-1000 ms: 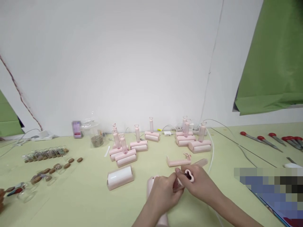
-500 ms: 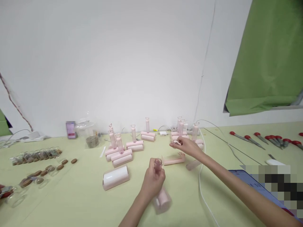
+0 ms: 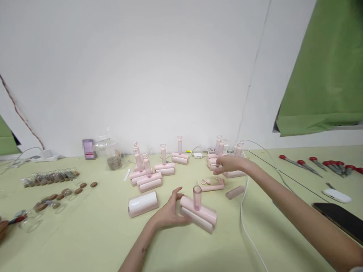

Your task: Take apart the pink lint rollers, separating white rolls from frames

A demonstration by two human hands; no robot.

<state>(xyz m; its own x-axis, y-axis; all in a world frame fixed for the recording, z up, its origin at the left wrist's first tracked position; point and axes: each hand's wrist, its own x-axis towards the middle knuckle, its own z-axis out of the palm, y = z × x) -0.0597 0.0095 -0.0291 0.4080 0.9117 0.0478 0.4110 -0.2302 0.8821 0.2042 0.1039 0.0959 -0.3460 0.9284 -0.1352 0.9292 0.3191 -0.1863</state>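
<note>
My left hand [image 3: 169, 212] rests with fingers apart against the left end of a pink lint roller [image 3: 199, 214] that stands on the green table [image 3: 85, 241] with its open pink tube handle upright. My right hand [image 3: 230, 165] reaches far across to a group of pink rollers [image 3: 217, 160] near the wall, its fingers touching them; whether it grips one I cannot tell. Between the hands lie a pink handle frame with a heart ring [image 3: 211, 184] and a loose pink tube [image 3: 235, 192]. A roller with white paper [image 3: 142, 203] lies left of my left hand.
More standing pink rollers [image 3: 150, 177] cluster mid-table. Small glass bottles and corks [image 3: 52, 189] spread at the left, a plastic jar [image 3: 112, 156] behind them. A white cable [image 3: 246, 223] runs down the table. Red-handled tools [image 3: 317, 165], a white case [image 3: 337, 195] and a dark phone [image 3: 340, 218] lie right.
My left hand has set the roller down standing on the table and opened beside it. My right hand left the heart piece by the frame and reached farther back to the rollers.
</note>
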